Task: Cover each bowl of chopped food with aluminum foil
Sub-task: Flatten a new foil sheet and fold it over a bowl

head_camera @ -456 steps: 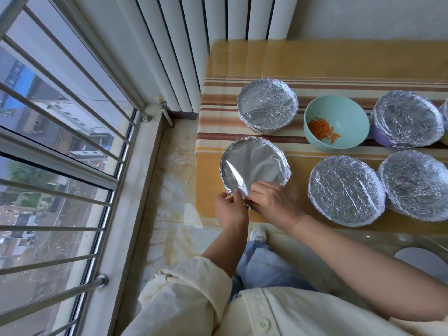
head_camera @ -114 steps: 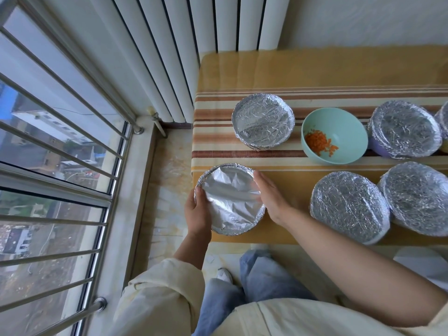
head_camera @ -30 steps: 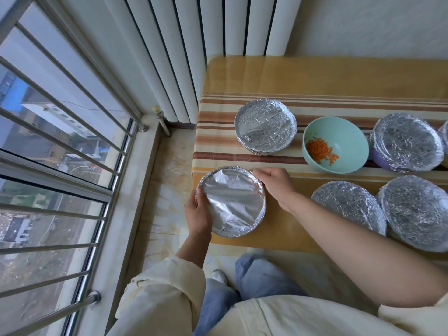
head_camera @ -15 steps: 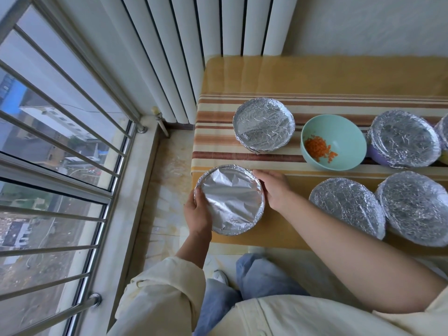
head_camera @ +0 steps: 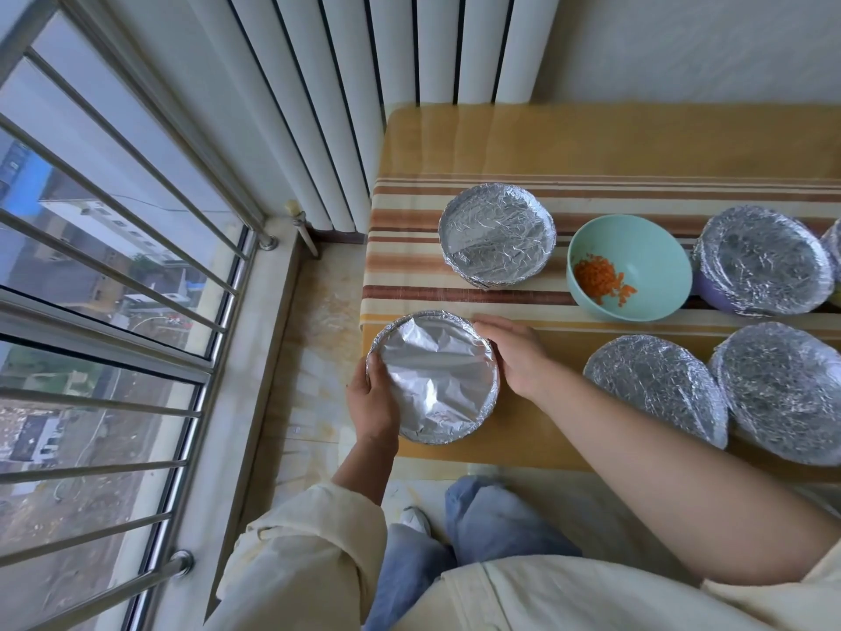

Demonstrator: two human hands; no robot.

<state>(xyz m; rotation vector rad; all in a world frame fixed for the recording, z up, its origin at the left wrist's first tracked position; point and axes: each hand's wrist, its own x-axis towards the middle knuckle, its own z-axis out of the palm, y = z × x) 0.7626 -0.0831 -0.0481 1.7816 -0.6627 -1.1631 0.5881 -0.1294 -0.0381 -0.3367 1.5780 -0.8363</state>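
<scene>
Table [head_camera: 455, 143] by window [head_camera: 113, 266]: left hand [head_camera: 371, 398], right hand [head_camera: 514, 352] fingers curled round near bowl [head_camera: 480, 419], crimping foil [head_camera: 437, 380]; I judge teal bowl [head_camera: 637, 266] next, needing fresh sheet.

Pretty sure anyone would call this a home, looks like an upstairs flat. I'm at a small bench [head_camera: 500, 143] with a striped cloth [head_camera: 409, 275], shoved into the corner by a white radiator [head_camera: 346, 107]. The window [head_camera: 113, 275] next to me has metal bars [head_camera: 136, 175] across it, and through it I look down on buildings [head_camera: 68, 211]. Pale stone-look tiles on the floor [head_camera: 314, 357]. On the bench there's a foil-covered bowl [head_camera: 437, 380], more like it, and a teal bowl [head_camera: 660, 248] with chopped orange bits [head_camera: 596, 275], so home cooking stuff.
</scene>
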